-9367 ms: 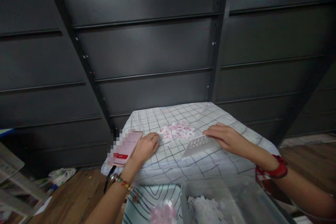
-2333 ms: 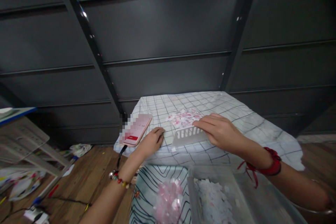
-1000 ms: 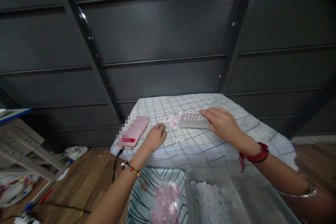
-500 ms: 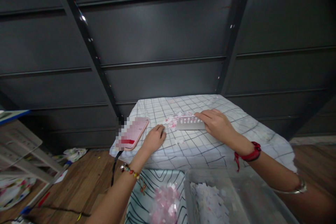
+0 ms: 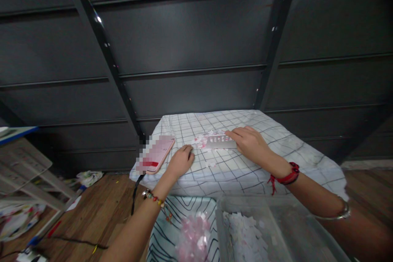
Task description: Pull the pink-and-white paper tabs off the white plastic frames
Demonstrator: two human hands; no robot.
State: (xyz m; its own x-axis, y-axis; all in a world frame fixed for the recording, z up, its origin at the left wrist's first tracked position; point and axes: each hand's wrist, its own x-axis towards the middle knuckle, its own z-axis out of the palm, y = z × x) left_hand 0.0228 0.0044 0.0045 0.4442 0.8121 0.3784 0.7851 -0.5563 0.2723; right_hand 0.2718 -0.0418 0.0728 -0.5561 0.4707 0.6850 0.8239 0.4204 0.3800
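My right hand (image 5: 253,143) grips the end of a flat, pale grey slotted blade (image 5: 216,142), perhaps a comb or scraper. The blade lies low across a small heap of pink and white bits (image 5: 201,140) on the checked cloth. My left hand (image 5: 181,160) rests on the cloth just left of the heap, fingers curled and close together. A faint clear edge shows by its fingertips, too blurred to name. To the left of that hand lies a pink phone (image 5: 162,153), partly pixelated.
In front of the cloth-covered surface (image 5: 239,176) stand a patterned tray (image 5: 159,229) with small pink clear packets (image 5: 193,237) and a translucent bin (image 5: 285,208) holding white paper pieces (image 5: 245,237). Dark panels (image 5: 190,37) rise behind. At left are a small table (image 5: 27,163) and a cable (image 5: 80,243).
My right hand has slid the slotted blade slightly left and away from me, into the heap. The left hand stays almost in place. The view has shifted a little.
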